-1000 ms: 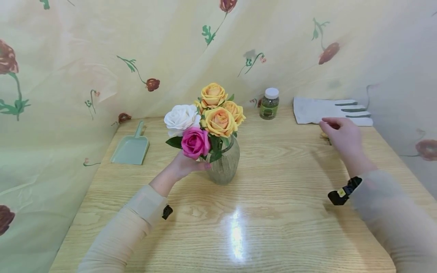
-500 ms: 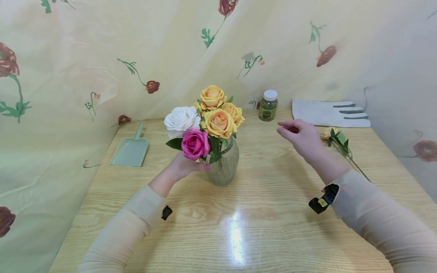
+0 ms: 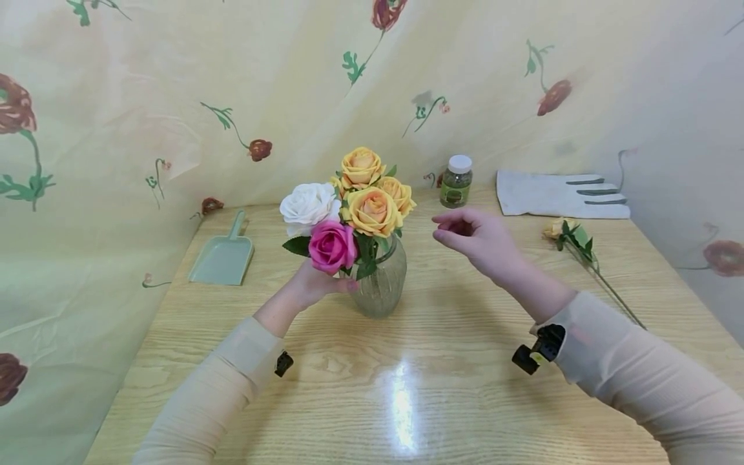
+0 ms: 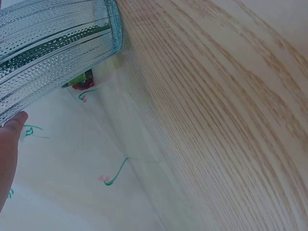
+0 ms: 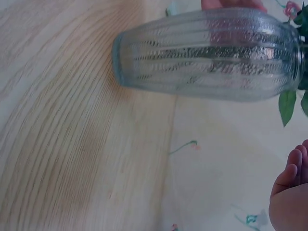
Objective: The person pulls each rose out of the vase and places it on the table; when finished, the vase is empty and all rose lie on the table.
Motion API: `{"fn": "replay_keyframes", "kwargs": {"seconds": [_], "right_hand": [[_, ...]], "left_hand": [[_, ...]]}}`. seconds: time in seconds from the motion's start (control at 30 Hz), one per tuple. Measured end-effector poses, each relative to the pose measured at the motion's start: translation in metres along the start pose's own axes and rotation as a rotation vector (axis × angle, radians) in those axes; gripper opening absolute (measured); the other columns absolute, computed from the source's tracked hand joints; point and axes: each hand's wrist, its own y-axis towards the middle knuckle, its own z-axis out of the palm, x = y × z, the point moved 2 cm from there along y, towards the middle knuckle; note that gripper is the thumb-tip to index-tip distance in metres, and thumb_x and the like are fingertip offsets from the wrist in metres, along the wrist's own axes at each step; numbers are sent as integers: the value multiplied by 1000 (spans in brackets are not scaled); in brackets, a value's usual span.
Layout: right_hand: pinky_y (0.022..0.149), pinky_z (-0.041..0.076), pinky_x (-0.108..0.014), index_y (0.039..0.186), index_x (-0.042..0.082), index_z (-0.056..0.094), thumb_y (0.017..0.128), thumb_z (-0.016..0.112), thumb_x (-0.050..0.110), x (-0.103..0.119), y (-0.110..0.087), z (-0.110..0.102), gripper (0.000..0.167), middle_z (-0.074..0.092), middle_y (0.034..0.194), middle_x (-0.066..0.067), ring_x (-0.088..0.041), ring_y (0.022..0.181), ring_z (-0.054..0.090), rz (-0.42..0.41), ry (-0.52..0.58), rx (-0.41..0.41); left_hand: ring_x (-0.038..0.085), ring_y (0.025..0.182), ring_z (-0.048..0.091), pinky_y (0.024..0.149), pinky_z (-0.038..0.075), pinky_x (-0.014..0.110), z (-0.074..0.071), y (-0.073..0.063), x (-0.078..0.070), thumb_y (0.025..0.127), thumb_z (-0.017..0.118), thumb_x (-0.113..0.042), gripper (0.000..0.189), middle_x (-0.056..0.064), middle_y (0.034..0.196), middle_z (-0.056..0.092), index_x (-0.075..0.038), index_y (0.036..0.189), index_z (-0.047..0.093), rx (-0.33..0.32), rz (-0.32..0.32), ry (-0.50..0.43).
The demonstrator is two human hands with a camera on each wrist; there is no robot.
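Observation:
A ribbed glass vase stands upright on the table, filled with artificial-looking roses: yellow roses, a white rose and a magenta rose. My left hand grips the vase's left side, thumb in front; the flowers cover part of its fingers. In the left wrist view the thumb touches the glass. To the right of the vase, my right hand hovers with loosely bent fingers and holds nothing. A pale yellow rose lies on the table beyond my right forearm, its stem toward me.
At the left lies a pale green dustpan. Along the back are a small jar with a white lid and a whitish glove. A flower-patterned sheet hangs behind the wooden table.
My right hand has moved left, from over the loose rose to near the vase, and the loose rose is now uncovered. The left hand keeps its hold on the vase.

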Motion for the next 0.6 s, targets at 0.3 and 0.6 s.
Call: {"fn": "replay_keyframes", "kwargs": {"seconds": [0.3,0.6], "right_hand": [[68,50,-23,107,1,66,88,66,14,22,-5,14,23,64,100,-9,-16,83,58,-64,72,52],[62,48,-25,104,5,71,85,69,12,38,-7,27,20,66,95,-6,-18,77,55,-108,51,69]], "left_hand": [[25,132,27,109,25,46,-1,0,0,66,83,-41,105,13,143,30,-5,145,23,8,-24,14],[27,131,29,108,26,47,1,-1,-3,71,82,-8,90,15,141,33,-1,141,26,8,-65,22]]}}
